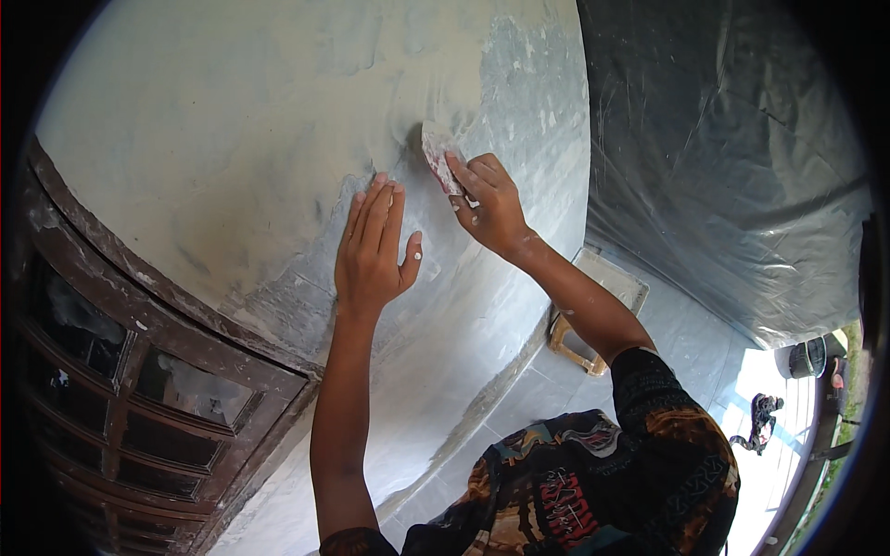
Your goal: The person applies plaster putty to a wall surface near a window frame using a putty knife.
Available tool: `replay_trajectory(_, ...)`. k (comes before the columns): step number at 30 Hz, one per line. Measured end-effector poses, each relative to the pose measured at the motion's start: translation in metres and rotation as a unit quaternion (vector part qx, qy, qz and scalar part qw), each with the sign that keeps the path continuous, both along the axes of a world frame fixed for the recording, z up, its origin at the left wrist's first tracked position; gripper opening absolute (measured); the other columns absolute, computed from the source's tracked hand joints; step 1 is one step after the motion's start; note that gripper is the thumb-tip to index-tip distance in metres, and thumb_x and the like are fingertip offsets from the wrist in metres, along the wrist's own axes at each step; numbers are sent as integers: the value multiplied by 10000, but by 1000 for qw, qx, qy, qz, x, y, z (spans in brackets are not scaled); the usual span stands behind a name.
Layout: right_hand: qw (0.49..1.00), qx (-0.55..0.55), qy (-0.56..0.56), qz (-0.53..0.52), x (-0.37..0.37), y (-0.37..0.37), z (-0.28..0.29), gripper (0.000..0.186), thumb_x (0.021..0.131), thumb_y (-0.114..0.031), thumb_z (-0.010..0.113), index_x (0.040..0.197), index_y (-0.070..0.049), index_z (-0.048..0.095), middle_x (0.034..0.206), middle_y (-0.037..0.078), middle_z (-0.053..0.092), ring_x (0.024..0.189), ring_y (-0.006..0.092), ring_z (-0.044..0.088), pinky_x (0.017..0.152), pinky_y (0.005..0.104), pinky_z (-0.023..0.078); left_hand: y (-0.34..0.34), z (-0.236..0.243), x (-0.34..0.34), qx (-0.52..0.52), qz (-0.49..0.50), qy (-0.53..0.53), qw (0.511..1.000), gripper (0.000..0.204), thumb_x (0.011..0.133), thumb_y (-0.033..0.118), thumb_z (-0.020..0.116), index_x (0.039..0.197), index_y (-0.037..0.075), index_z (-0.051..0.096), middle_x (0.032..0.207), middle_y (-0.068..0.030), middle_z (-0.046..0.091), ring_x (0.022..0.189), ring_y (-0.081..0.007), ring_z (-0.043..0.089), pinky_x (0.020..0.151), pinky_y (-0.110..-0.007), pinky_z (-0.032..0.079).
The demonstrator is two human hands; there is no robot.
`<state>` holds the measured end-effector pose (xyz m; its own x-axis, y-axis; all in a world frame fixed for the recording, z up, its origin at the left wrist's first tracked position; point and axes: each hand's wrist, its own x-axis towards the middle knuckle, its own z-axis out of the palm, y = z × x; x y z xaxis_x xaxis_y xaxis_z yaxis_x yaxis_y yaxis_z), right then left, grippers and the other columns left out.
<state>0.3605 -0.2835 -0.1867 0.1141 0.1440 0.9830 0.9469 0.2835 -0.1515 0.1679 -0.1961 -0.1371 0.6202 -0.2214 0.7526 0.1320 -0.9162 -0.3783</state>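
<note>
A wall (241, 139) stands in front of me, coated with cream-white putty on its upper left and patchy grey toward the right and below. My left hand (374, 246) lies flat on it with fingers stretched out and thumb apart. White specks dot its fingertips and thumb. My right hand (491, 204), up and to the right of the left one, grips a putty knife (438, 157). The knife's pale, putty-smeared blade is tilted against the wall, near the border between cream and grey. The fingers hide its handle.
At the left is a brown wooden door (176, 361) with glass panes. Dark plastic sheeting (714, 167) hangs at the right. A worn yellowish stool (607, 283) stands on the tiled floor below my right arm. Farther right are a black bucket (807, 358) and a dark cloth (764, 422).
</note>
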Motion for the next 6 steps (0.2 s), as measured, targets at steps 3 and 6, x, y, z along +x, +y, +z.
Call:
replay_trajectory(3,994,46,52,-83,33,6,61,581,716,38,715,1287,-5,615,725,76,573,810,247,548,692,352,494,1,-1,-4,-2,-7,-4,1000,505,900,153,560,1341,-89,516,1388,-234,524,1331,-372,490,1111,-526,376)
replay_trajectory(6,986,13,62,-155,59,26,84,546,737,-13,697,1273,30,602,829,119,639,909,302,574,823,410,496,2,-6,-3,-9,-14,-13,1000,518,905,169,562,1355,-83,510,1408,-227,513,1342,-367,481,1117,-529,366)
